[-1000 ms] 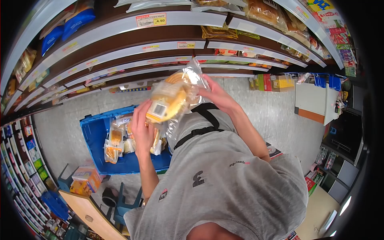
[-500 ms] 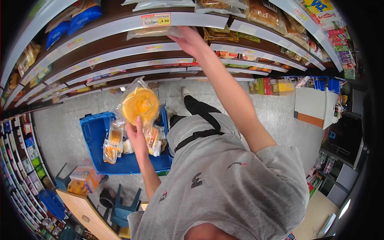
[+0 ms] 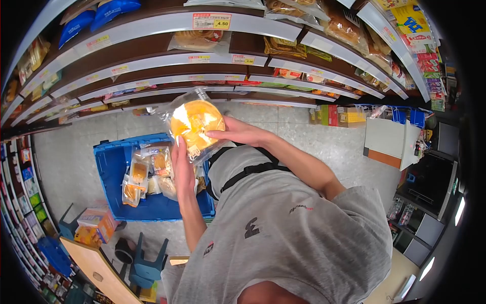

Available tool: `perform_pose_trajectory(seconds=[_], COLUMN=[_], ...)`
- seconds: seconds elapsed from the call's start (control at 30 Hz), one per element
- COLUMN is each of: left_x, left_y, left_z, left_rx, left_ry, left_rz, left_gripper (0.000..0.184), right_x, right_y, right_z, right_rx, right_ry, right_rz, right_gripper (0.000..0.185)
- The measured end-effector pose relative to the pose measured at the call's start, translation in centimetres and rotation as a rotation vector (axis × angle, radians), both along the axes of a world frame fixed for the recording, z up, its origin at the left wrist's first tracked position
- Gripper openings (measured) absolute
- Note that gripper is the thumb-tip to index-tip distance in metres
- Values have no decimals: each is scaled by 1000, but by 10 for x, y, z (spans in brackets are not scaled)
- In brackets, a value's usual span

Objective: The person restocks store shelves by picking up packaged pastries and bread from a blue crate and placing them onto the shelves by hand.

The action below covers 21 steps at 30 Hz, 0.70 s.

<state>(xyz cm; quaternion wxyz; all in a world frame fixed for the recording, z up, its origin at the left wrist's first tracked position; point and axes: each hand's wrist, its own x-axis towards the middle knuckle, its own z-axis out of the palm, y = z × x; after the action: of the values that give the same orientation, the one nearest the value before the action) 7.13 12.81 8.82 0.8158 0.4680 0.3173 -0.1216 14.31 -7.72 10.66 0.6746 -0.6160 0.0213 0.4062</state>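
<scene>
A round yellow bread in a clear plastic bag (image 3: 197,121) is held up in front of my body, over the back right corner of a blue crate (image 3: 147,213). My left hand (image 3: 183,164) grips the bag from its lower left, fingertips at its edge. On the other side, my right hand (image 3: 243,130) has its thumb over the front of the bread and its fingers behind, mostly hidden. Several packaged breads (image 3: 138,172) lie inside the crate. On the shelf above sits another bagged round bread (image 3: 197,39), apart from both hands.
Curved in the lens, long shelves (image 3: 152,28) of packaged food stretch across the front, with price labels on their edges. At the lower left stand a blue-green stool (image 3: 148,266), a wooden board (image 3: 98,271) and a carton (image 3: 98,223). A white counter (image 3: 387,142) stands to the right.
My right hand has come down from the shelf package and taken hold of the bagged bread. The bread has shifted right and turned slightly, with my left hand still on it.
</scene>
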Motion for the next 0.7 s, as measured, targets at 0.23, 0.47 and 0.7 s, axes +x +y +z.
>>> perform_pose_trajectory(seconds=[0.23, 0.47, 0.7], left_x=[13, -8, -30], left_y=[-4, 4, 24], left_z=[4, -13, -40], left_rx=[-16, 24, 52], left_ry=[-253, -178, -132], left_rz=[-143, -153, -104], left_gripper=[40, 32, 28], right_x=[74, 171, 149], right_y=[-5, -5, -21], right_z=[32, 9, 6], right_rx=[3, 143, -20], right_ry=[-272, -318, -238], right_rz=[-303, -723, -663], right_gripper=[59, 55, 59])
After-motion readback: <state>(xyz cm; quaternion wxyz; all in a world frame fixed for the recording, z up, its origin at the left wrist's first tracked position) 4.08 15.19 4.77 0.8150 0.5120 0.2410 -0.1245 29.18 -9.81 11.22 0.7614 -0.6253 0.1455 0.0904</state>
